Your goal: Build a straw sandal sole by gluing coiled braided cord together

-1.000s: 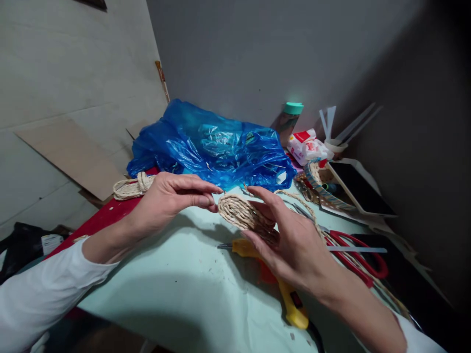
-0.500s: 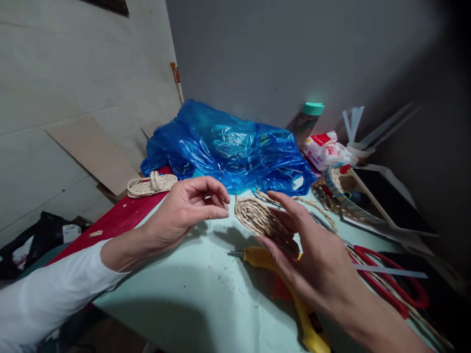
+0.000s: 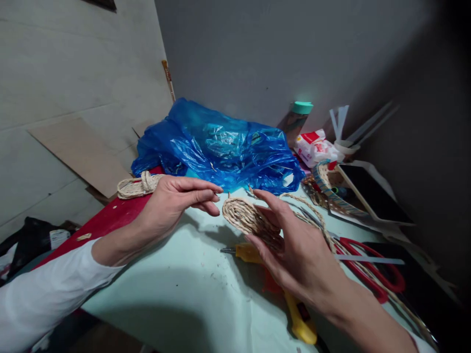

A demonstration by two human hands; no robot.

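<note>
An oval, sole-shaped coil of twisted straw rope [image 3: 243, 214] is gripped at its near end by my right hand [image 3: 294, 235], between thumb and fingers. A short rope end sticks up at its far tip. My left hand [image 3: 189, 196] is just left of that tip, apart from it. Its thumb and index finger are pinched together, and whatever is between them is too small to make out. Below the coil lies a yellow glue gun [image 3: 300, 318], partly covered by my right hand. A small woven straw slipper [image 3: 134, 188] lies behind my left hand.
A crumpled blue plastic bag [image 3: 217, 142] fills the back of the pale green table [image 3: 206, 304]. Red-handled scissors [image 3: 395, 279], rope strands and a glue stick [image 3: 371, 258] lie at right. Behind them are a basket [image 3: 322, 189], a tablet-like dark panel [image 3: 373, 191] and a bottle [image 3: 299, 120].
My left hand's fingers have straightened from a curl into a flatter pinch. The whole view has shifted slightly, and my right hand still holds the straw-rope coil.
</note>
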